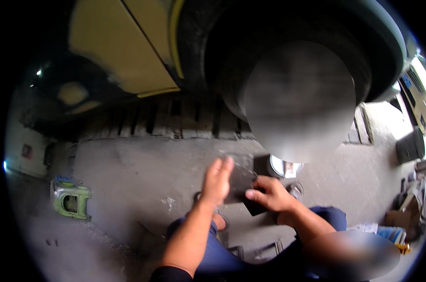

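Note:
A dark, flat sheet (236, 188), perhaps sandpaper, is held between my two hands in front of my knees. My left hand (216, 182) has its left edge, with the fingers nearly straight and pointing away from me. The right side is pinched between the thumb and curled fingers of my right hand (271, 193). Below that hand a darker flap (254, 207) of the sheet hangs down. Motion smears the far edge of the sheet, and its exact kind is hard to make out.
A vehicle's dark and yellowish patched body panel (123, 47) stands ahead, with a wheel arch (208, 42) partly covered by a grey blur. Beyond my right hand is a round can (278, 165). A green stool (73, 202) stands left; a dark bin (410, 145) and cardboard (398, 218) lie right.

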A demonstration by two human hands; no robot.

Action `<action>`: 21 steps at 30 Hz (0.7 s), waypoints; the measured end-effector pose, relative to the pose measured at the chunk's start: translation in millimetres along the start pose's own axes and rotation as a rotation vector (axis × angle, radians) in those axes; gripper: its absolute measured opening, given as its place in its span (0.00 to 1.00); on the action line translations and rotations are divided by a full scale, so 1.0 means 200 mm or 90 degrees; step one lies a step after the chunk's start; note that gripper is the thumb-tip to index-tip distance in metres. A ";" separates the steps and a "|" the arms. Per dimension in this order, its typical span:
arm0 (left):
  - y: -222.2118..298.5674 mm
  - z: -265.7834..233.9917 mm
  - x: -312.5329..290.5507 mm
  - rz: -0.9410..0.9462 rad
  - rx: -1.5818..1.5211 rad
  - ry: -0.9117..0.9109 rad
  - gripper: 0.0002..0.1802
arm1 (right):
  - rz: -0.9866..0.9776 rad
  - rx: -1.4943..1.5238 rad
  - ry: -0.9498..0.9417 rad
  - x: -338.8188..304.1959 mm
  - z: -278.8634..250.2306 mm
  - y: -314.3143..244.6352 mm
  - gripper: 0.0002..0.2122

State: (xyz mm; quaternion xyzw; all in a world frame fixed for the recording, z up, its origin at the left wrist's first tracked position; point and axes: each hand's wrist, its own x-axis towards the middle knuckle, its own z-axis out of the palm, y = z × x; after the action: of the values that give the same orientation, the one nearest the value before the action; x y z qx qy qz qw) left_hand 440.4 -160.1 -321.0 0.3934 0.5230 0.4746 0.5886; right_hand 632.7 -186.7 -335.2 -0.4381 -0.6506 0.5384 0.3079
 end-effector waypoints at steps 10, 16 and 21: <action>0.04 -0.01 -0.01 0.003 0.230 -0.236 0.17 | 0.124 0.099 0.230 0.03 -0.14 -0.01 0.15; 0.08 0.00 -0.04 -0.024 0.370 -0.300 0.21 | 0.028 0.080 0.172 0.02 -0.16 -0.08 0.12; 0.10 0.05 -0.05 0.040 0.475 -0.351 0.19 | 0.051 -0.159 0.088 0.01 -0.09 -0.12 0.11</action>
State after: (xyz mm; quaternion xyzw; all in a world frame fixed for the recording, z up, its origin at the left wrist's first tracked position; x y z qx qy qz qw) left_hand 446.8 -165.4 -298.9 0.7052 0.4697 0.1492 0.5097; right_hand 641.7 -178.9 -307.7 -0.5346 -0.6720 0.4335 0.2732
